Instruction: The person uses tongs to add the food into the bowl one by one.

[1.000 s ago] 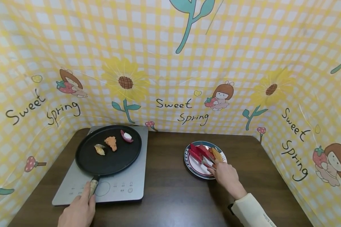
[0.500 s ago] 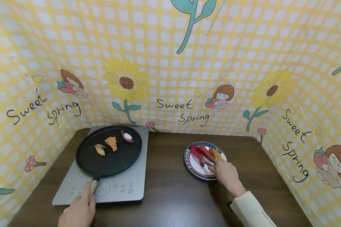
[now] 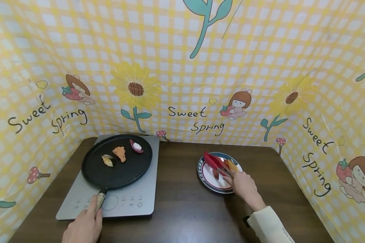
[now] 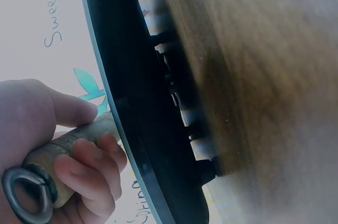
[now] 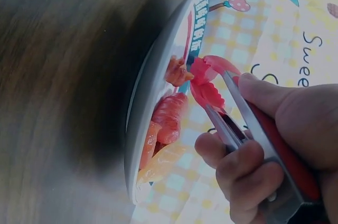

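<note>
In the head view my left hand [image 3: 83,224] grips the handle [image 3: 100,199] of a flat black frying pan [image 3: 115,177]. On the pan lie a yellow piece with a dark edge [image 3: 107,161], a crumbly orange fried piece [image 3: 119,154] and a purple-red piece with a white middle [image 3: 136,146]. My right hand [image 3: 244,189] holds metal tongs with red tips [image 3: 212,160] over a patterned plate [image 3: 203,182]. From the right wrist, the tongs [image 5: 232,108] have their tips close together, right at a small orange-brown piece [image 5: 177,72]. Beside it sits a glossy red piece [image 5: 170,118], with yellow food [image 5: 161,165] further along.
The pan sits on a silver induction cooker [image 3: 146,199] with touch controls at its front. Dark wooden table [image 3: 182,189] lies between cooker and plate. A yellow checked cloth [image 3: 182,84] walls in the back and both sides.
The tongs' red tips have come together from standing apart, over the left part of the plate. The left hand and the pan hold their place.
</note>
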`<state>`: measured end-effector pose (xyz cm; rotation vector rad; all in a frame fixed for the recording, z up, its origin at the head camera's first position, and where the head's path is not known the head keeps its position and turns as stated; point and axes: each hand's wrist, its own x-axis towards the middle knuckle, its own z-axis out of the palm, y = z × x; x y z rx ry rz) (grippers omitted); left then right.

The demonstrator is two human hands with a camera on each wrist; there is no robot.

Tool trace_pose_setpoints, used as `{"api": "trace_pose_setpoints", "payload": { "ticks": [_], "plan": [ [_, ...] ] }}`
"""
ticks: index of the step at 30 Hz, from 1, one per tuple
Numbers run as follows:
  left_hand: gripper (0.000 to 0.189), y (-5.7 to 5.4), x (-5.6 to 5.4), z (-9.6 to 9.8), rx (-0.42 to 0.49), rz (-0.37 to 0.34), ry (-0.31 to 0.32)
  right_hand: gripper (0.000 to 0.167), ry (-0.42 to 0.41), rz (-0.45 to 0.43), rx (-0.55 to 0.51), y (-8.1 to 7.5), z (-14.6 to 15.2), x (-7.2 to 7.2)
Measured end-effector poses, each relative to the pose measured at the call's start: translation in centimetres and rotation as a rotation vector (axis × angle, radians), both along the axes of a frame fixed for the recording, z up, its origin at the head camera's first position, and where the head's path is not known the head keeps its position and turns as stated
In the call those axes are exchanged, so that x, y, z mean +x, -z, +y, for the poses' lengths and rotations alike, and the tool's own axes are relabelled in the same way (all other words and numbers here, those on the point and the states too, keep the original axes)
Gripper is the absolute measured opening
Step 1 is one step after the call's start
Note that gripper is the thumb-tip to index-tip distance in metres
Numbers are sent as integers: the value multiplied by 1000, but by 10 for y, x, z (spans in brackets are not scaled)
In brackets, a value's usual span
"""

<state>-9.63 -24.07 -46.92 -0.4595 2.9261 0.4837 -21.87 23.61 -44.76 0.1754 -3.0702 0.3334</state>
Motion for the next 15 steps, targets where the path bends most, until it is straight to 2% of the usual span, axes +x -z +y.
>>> {"api": "trace_pose_setpoints", "payload": {
  "ticks": [6,15],
  "plan": [
    [57,0,-1,1,-11,-28,-6,54,31,-51,-78,-2,6,3],
    [57,0,-1,2,-10,-10,-9,53,-22,-23,-169,-7,4,11]
  ]
}}
